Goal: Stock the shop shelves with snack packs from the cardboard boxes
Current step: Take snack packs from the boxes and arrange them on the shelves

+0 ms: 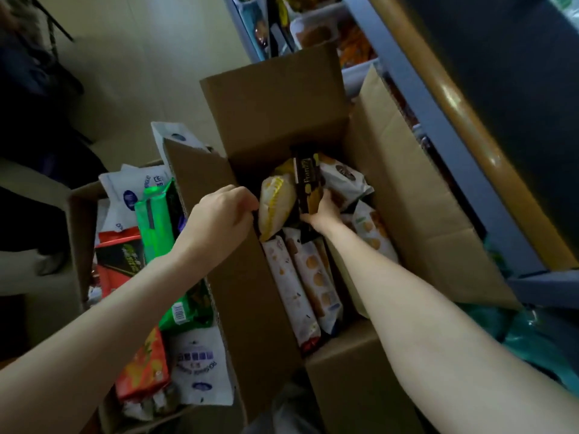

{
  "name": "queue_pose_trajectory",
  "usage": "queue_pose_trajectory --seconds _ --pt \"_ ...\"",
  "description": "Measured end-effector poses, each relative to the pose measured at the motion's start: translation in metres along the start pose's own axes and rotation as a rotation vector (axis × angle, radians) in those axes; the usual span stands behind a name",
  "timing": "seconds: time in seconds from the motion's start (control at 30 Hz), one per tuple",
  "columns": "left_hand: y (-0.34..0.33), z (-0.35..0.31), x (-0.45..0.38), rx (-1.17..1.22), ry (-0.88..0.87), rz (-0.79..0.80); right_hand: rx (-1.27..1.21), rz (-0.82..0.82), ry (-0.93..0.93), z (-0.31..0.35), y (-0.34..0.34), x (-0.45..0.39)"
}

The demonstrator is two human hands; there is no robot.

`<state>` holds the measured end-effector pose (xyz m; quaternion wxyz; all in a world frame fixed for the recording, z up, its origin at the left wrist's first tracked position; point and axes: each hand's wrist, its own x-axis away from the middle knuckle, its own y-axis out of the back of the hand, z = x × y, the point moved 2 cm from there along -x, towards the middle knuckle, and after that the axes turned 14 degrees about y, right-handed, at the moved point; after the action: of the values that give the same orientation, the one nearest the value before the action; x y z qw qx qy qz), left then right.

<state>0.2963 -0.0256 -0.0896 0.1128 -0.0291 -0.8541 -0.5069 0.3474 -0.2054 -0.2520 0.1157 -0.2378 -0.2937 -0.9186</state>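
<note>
Both bare forearms reach forward and down from the lower edge of the view. The left hand (221,214) is seen from its back, with fingers curled tightly and the wrist bent. The right hand (324,211) is further forward, palm turned up, fingers curled in a grip.

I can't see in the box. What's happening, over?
Left hand grips yellow pack. Right hand holds dark box. Nothing blocking.

Floor (150,57) w/ two open cardboard boxes (275,98), side by side.
</note>
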Motion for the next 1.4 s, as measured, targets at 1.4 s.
queue_pose_trajectory --seconds 1.4 --pt "0.26 -0.599 0.566 0.572 -1.622 -0.1 0.696 -1.685 0.462 0.141 0.414 1.002"
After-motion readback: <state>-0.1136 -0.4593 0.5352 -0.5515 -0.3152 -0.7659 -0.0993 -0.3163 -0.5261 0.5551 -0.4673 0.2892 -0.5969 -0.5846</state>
